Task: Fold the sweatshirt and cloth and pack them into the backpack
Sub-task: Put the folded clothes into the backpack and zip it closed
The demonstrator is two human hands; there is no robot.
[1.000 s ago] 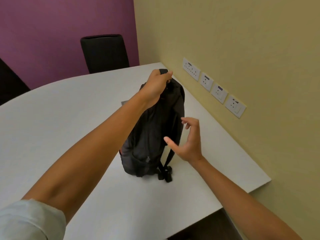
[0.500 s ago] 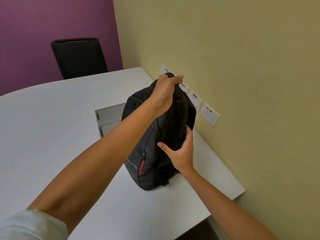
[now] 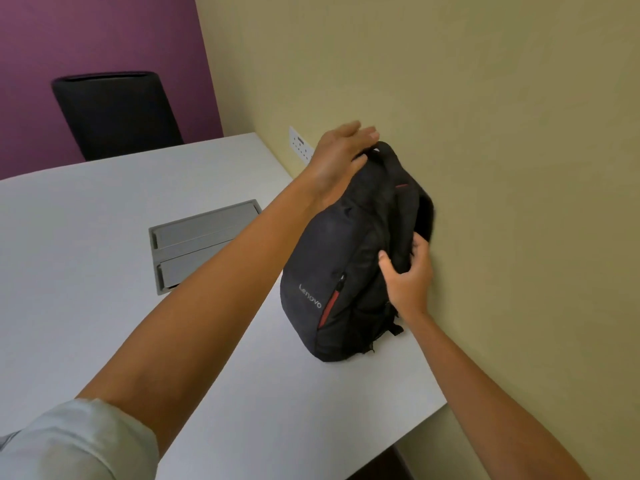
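Standing upright on the white table against the wall, the black Lenovo backpack is steadied: left hand flat-fingered on top, right hand gripping its side.

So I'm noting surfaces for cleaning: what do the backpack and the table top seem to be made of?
The backpack looks like matte black woven synthetic fabric: it creases softly and shows no shine, with red zip trim. The table looks like smooth, pale grey laminate with a low sheen; its even, grainless surface suggests that, though painted board is possible. The set-in panel looks like brushed grey metal or plastic.
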